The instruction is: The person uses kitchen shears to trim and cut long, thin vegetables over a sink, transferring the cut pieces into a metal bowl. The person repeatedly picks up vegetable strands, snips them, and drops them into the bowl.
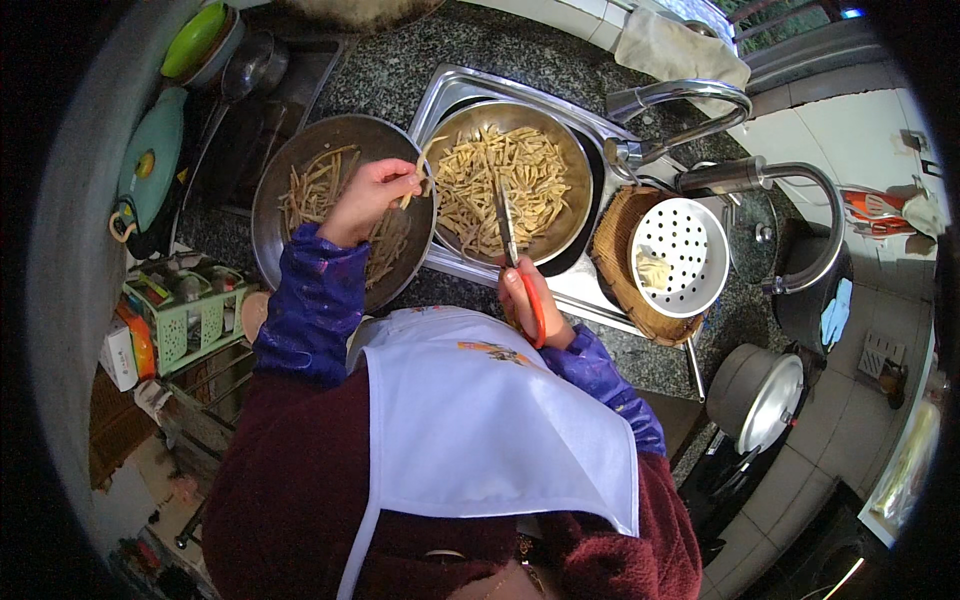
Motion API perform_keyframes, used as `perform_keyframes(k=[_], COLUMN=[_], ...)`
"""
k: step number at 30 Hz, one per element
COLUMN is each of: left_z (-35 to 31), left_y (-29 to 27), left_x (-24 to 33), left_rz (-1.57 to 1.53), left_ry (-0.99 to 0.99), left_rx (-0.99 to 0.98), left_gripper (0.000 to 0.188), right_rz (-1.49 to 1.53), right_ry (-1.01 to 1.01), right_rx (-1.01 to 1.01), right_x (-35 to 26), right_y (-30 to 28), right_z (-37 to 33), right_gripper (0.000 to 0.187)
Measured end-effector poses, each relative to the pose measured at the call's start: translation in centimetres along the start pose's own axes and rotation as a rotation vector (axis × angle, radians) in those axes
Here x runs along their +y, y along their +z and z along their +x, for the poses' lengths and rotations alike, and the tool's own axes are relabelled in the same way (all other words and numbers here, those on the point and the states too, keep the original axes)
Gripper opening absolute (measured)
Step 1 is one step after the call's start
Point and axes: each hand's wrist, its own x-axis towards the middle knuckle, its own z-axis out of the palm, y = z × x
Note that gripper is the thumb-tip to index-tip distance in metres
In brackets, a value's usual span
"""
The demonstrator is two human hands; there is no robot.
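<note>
My left hand [382, 197] pinches a few long, pale tan food strips [425, 165] above the right rim of a wide metal bowl [268, 235]. More long strips [318, 185] lie in that bowl; their exact kind I cannot make out. My right hand [527, 300] grips scissors [541, 318] by their red-orange handles. The blades point away from me over a metal basin [585, 175] set at the sink. Many short cut pieces [515, 185] fill this basin. A gap separates the blades from the strips in my left hand.
To the right, a white colander [722, 250] holding a pale lump sits on a woven basket [612, 235]. Two curved faucets, one a chrome faucet [690, 88], reach over that side. A lidded pot [765, 400] stands at far right, a green caddy [200, 325] at left.
</note>
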Motion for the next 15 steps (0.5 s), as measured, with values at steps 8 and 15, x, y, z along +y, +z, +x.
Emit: perform_keyframes(k=[8,15], left_z=[-1.1,-0.9], left_y=[5.2,6.7], left_x=[2.6,3.5], left_rz=[-0.034,0.067], left_ry=[0.058,0.013], left_rx=[-0.189,-0.219], left_gripper=[0.016,0.014], right_rz=[-0.201,-0.159], right_ry=[-0.113,-0.073], right_rx=[-0.15,0.028], right_x=[-0.2,0.2], right_y=[0.2,0.3], right_z=[0.3,0.4], right_gripper=[0.033,0.033])
